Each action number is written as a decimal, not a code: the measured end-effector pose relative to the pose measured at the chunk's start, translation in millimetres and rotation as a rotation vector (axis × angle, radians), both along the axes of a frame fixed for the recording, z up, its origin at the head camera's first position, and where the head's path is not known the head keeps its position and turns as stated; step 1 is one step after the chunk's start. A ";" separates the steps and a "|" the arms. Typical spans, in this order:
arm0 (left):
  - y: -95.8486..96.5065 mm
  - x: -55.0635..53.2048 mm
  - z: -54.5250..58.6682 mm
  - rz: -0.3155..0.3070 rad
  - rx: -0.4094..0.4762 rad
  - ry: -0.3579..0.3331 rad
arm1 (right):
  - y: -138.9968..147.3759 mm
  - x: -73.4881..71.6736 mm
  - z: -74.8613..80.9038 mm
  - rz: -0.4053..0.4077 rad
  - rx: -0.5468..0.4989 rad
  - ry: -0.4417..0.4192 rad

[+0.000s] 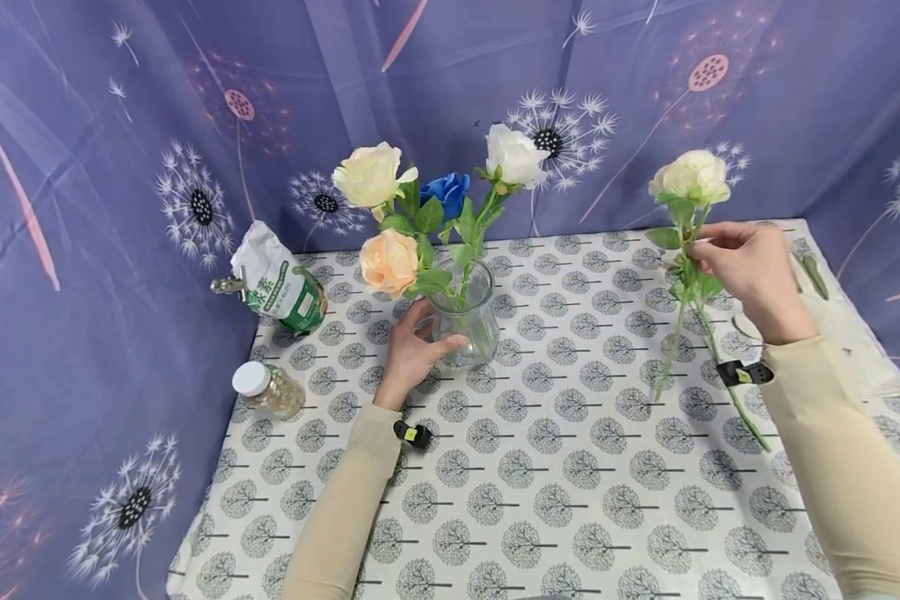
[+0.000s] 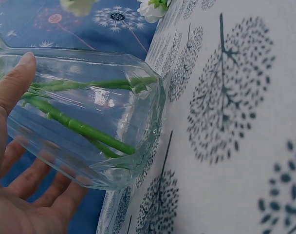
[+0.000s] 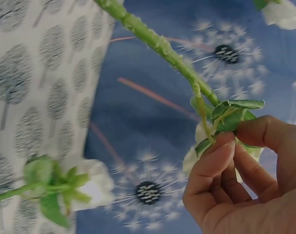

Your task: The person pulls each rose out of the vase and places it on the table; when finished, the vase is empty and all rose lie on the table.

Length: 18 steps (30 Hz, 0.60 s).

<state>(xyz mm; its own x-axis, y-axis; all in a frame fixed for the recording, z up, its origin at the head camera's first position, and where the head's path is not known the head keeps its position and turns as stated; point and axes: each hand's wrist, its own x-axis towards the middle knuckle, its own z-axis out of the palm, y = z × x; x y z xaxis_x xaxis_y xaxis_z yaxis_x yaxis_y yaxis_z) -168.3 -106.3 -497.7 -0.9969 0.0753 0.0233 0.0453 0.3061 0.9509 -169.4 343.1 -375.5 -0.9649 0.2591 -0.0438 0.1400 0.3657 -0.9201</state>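
Observation:
My left hand [image 1: 412, 354] grips a clear glass vase [image 1: 480, 333], thumb on the near side and fingers behind it. Through the glass, several green stems [image 2: 80, 126] show in the left wrist view. Above the rim stand a cream rose [image 1: 371, 175], a peach rose [image 1: 388, 262], a blue rose [image 1: 446, 193] and a white rose [image 1: 515, 156]. Off to the right, my right hand [image 1: 753, 271] pinches the leafy stem [image 3: 162, 48] of a cream-white rose [image 1: 690, 177] between thumb and fingers. Another white rose [image 3: 92, 185] appears at lower left in the right wrist view.
A green and white bag [image 1: 285, 287] with a metal clip stands at the back left. Nearer is a jar [image 1: 277, 392] with a white lid. Green leaf pieces [image 1: 815, 275] lie on a pale sheet at the right, beyond my right arm. Patterned curtains [image 1: 450, 75] border the table.

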 end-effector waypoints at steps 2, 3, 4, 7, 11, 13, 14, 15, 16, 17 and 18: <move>-0.2 -0.2 -0.2 0.002 -0.001 -0.001 | 4.6 -2.4 -7.6 0.023 -0.003 -0.038; -0.3 -0.4 -0.4 0.001 -0.001 0.000 | 6.9 -3.5 -11.3 0.037 -0.005 -0.059; -0.3 -0.6 -0.4 0.001 -0.002 0.002 | 9.2 -4.4 -14.8 0.050 -0.008 -0.081; -0.1 -0.7 -0.2 0.001 -0.003 0.007 | 16.2 -8.0 -26.4 0.075 0.006 -0.142; 0.3 -0.5 0.4 0.003 -0.004 0.000 | 23.3 -13.5 -43.3 0.110 0.081 -0.196; 0.4 -0.3 0.7 0.004 -0.005 -0.008 | 25.1 -16.3 -51.2 0.124 0.124 -0.214; 0.4 -0.1 0.7 0.005 -0.004 -0.011 | 25.7 -17.7 -55.0 0.133 0.139 -0.215; 0.5 0.1 0.9 0.005 -0.003 -0.016 | 26.1 -19.1 -58.6 0.135 0.147 -0.215; 0.5 0.3 0.9 0.005 -0.002 -0.019 | 26.6 -20.5 -62.0 0.136 0.154 -0.215; 0.5 0.5 0.9 0.005 -0.002 -0.021 | 27.1 -21.8 -65.1 0.139 0.161 -0.216; 0.5 0.6 0.8 0.005 -0.002 -0.021 | 27.6 -23.0 -68.0 0.139 0.166 -0.216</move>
